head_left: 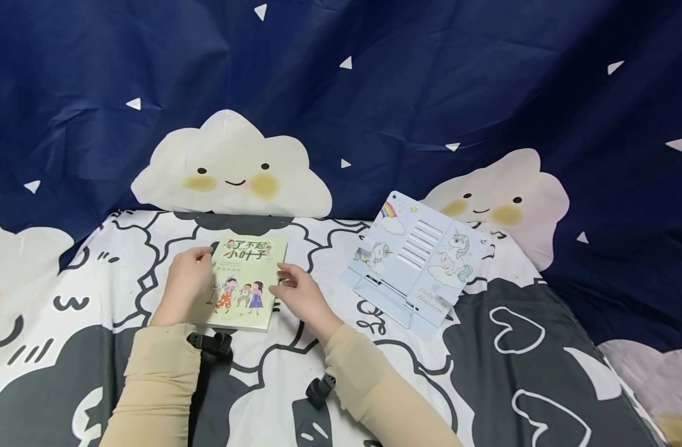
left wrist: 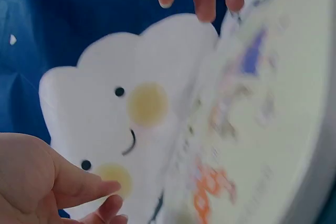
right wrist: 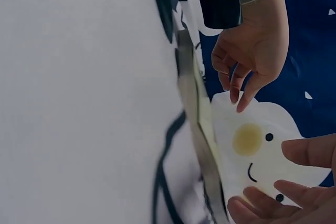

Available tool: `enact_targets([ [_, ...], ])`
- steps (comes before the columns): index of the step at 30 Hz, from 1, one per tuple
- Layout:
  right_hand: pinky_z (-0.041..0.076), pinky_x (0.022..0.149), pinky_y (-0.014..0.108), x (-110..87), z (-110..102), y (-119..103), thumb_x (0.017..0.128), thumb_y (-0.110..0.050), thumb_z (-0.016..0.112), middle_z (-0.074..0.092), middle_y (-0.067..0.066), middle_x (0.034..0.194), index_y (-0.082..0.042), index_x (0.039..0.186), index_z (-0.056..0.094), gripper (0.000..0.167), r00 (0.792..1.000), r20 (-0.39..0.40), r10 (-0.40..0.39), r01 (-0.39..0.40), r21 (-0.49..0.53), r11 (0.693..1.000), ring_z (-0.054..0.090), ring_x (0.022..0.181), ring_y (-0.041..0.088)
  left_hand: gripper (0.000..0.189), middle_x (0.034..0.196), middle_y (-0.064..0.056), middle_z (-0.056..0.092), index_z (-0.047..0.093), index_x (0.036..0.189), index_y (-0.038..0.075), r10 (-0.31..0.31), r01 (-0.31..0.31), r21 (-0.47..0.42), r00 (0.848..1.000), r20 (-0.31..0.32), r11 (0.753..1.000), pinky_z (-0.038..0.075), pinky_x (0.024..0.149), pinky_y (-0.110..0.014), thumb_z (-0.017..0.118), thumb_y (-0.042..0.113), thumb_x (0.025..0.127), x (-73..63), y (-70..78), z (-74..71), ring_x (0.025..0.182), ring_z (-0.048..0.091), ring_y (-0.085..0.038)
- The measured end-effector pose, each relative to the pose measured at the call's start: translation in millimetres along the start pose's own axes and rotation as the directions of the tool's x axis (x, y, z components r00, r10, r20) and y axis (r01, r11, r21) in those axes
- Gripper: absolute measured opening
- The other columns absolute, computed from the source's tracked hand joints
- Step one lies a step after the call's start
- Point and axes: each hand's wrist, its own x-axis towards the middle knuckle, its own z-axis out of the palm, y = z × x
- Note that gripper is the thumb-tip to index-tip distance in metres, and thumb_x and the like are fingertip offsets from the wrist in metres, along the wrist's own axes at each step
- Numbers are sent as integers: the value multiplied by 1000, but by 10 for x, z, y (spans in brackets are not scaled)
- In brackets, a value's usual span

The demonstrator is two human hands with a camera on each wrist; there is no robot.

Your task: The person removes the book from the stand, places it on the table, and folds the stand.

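A light green picture book (head_left: pixel 237 295) with Chinese lettering and drawn children lies flat, cover up, on the patterned cloth. My left hand (head_left: pixel 187 279) is at its left edge. In the left wrist view that hand's loosely bent thumb and fingers (left wrist: pixel 107 188) come close together with nothing between them. At the opposite edge is my right hand (head_left: pixel 303 297), fingers toward the cover. Thumb and fingers of the right hand (right wrist: pixel 302 203) stand apart in the right wrist view, beside the book's page edges (right wrist: pixel 195 108).
A pale blue book stand (head_left: pixel 399 257) with unicorns and slots lies to the right of the book. The black and white cloth (head_left: pixel 329 385) covers the surface. Behind hangs a dark blue curtain (head_left: pixel 408 93) with smiling clouds. Both wrists carry black straps.
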Motion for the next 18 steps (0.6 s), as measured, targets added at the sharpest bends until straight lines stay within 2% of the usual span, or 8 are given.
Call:
enact_targets([
  [4,47,106,43,-56,-110,-34,94,-13,64,60,14,137,-4,142,51,51,999,4,-54,54,36,998,55,128,31,47,144,-28,48,48,143,-3,57,-58,-66,998,-12,996,33,111,-56,31,19,105,-48,115,-26,136,41,-44],
  [11,50,102,42,-179,-328,-38,94,-12,63,64,18,132,-4,138,55,45,989,-40,-143,144,19,989,61,121,32,43,137,-26,53,51,142,-2,147,-153,-115,987,-57,982,39,105,-54,39,18,105,-152,328,24,123,51,-41],
  [18,50,101,42,-311,-540,-50,95,-11,62,67,15,128,-4,136,57,42,979,-80,-187,191,39,981,64,116,30,41,131,-25,53,55,139,0,203,-216,-139,974,-102,966,42,98,-52,41,18,105,-224,423,94,113,53,-39],
])
